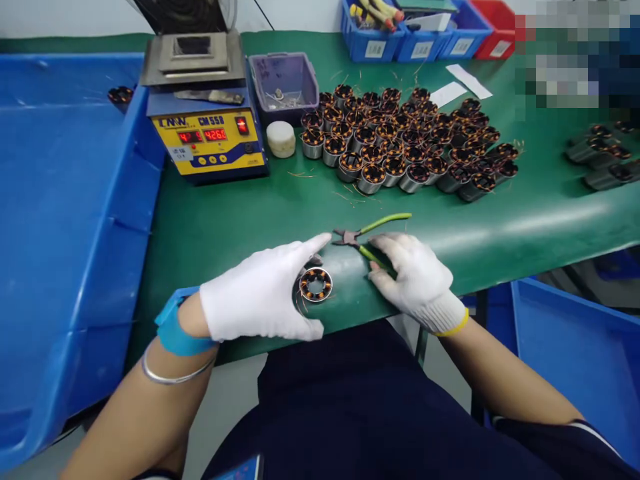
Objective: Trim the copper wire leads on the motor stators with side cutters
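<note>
My left hand (265, 290), in a white glove, is held with thumb and forefinger spread wide apart. In the gap between them a small motor stator (317, 285) with copper windings and loose wire ends stands on the table near its front edge. A small grey shape beside the forefinger is too hidden to name. My right hand (413, 277), in a white knit glove, is curled round the lower handle of green-handled cutting pliers (350, 237). Their jaws point left and are open, and the upper handle is free of the hand.
Several wound stators (373, 177) stand grouped on the green table (225, 213). Behind my left hand are a solder pot (210, 143), a white round container (281, 139) and a purple bin (285, 80). A large blue tray (55, 220) lies left; blue bins (373, 47) line the back.
</note>
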### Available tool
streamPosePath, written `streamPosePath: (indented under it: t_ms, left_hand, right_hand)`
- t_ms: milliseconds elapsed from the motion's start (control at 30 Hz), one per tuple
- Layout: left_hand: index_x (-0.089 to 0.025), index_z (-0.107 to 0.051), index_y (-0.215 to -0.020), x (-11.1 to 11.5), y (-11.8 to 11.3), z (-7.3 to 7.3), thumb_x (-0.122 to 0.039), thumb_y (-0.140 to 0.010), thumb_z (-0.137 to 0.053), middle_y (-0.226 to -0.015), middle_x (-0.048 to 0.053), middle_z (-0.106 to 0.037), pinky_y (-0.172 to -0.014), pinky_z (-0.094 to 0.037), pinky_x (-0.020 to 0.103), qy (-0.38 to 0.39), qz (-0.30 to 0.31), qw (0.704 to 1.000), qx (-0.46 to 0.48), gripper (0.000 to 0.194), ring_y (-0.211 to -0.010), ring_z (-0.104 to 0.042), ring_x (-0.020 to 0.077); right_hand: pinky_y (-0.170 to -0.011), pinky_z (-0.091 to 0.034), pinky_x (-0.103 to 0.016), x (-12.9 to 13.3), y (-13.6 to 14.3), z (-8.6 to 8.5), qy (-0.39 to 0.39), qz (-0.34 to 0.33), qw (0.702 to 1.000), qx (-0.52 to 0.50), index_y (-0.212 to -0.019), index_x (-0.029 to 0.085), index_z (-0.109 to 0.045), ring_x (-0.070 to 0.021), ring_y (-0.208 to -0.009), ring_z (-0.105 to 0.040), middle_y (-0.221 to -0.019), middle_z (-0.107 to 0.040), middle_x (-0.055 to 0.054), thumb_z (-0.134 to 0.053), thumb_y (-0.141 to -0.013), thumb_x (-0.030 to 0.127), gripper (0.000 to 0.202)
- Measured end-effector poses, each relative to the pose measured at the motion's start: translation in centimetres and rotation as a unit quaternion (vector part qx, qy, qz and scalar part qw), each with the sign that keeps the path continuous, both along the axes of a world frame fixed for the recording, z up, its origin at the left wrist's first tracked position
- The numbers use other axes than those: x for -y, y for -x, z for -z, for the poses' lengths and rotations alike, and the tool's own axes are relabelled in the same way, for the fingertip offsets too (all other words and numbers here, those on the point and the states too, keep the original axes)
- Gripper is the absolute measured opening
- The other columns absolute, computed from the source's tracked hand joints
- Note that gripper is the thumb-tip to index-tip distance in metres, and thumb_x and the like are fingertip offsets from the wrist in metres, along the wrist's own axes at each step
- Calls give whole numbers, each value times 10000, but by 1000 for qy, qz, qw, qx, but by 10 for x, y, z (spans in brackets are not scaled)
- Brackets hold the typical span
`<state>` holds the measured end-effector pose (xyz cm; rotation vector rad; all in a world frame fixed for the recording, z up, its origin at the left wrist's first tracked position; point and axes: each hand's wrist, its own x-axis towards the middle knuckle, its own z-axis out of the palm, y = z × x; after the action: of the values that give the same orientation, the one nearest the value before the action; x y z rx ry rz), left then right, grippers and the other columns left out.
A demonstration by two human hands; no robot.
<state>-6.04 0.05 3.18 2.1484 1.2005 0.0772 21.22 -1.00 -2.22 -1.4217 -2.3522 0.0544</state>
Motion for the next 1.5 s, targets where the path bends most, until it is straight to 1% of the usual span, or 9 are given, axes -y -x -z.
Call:
streamPosePath:
  t_ms: [167,367,467,633,900,1067,1200,1400,1500]
  left_hand:
    - [-227,-292,-1565,-1,-18,19,-406,-789,-681,-1243,85,-680,-929,-519,376,-54,-11,998,-5,887,-1105,-665,284]
    - [-274,-123,-1599,3,-18,12,-655,-572,-805,-1235,56,-654,-860,-543,353,-37,-83,995,40,1290,-1037,-682,271]
    - [-282,-127,-1595,7,-25,10,-710,-536,-796,-1131,37,-683,-817,-546,341,-30,-135,989,41,1324,-953,-703,256]
    - [-215,-69,-1600,10,-38,16,-551,-708,-726,-968,26,-712,-729,-524,328,-52,-180,982,13,1157,-852,-720,249]
    - [-292,24,-1605,2,-17,12,-282,-748,-658,-1159,33,-714,-855,-531,374,-30,-79,996,38,1095,-1005,-704,261]
    - [-276,16,-1608,1,-11,14,-451,-632,-801,-1342,106,-629,-882,-561,387,-5,-142,983,115,1284,-1119,-668,286]
    - [-228,-130,-1603,3,-25,16,-596,-654,-762,-1111,74,-708,-742,-576,364,-5,-234,968,90,1198,-892,-715,247]
    - [-241,-180,-1591,7,-34,8,-567,-729,-707,-961,15,-738,-755,-568,356,7,-217,974,64,1061,-837,-729,233]
    - [-256,-132,-1598,7,-30,9,-528,-696,-748,-1029,24,-729,-793,-572,359,16,-202,976,75,1126,-871,-729,233]
  right_hand:
    - [-996,-526,-498,9,8,-8,-61,-17,993,-97,-1258,67,-588,-347,-1186,-615,-1238,-648,-233,-659,-852,370,511]
    - [-835,-591,-366,2,33,-30,290,-42,928,-231,-1222,168,-611,-210,-973,-705,-1158,-696,-103,-674,-843,365,431]
    - [-804,-565,-319,-14,47,-38,357,-45,901,-242,-1147,153,-648,-179,-920,-700,-1064,-722,-76,-653,-849,286,327]
    - [-748,-482,-270,-30,63,-36,314,-64,922,-217,-872,165,-692,-150,-831,-649,-887,-716,-24,-667,-801,162,76]
    - [-575,-346,-259,-26,57,-34,330,53,933,-133,-757,181,-676,-145,-681,-582,-741,-686,-2,-662,-771,260,82]
    - [-609,-343,-262,-17,63,-29,273,22,957,-99,-751,182,-667,-142,-708,-586,-781,-695,-11,-633,-781,255,86]
    - [-624,-365,-268,-16,60,-25,255,20,963,-83,-785,186,-672,-152,-724,-596,-824,-708,-21,-638,-773,255,78]
    - [-700,-448,-341,-29,36,-28,200,108,974,-21,-835,191,-692,-255,-884,-650,-959,-718,-89,-598,-819,306,150]
    - [-764,-498,-355,-31,38,-33,228,104,962,-110,-999,187,-695,-240,-919,-668,-1034,-723,-84,-611,-850,328,222]
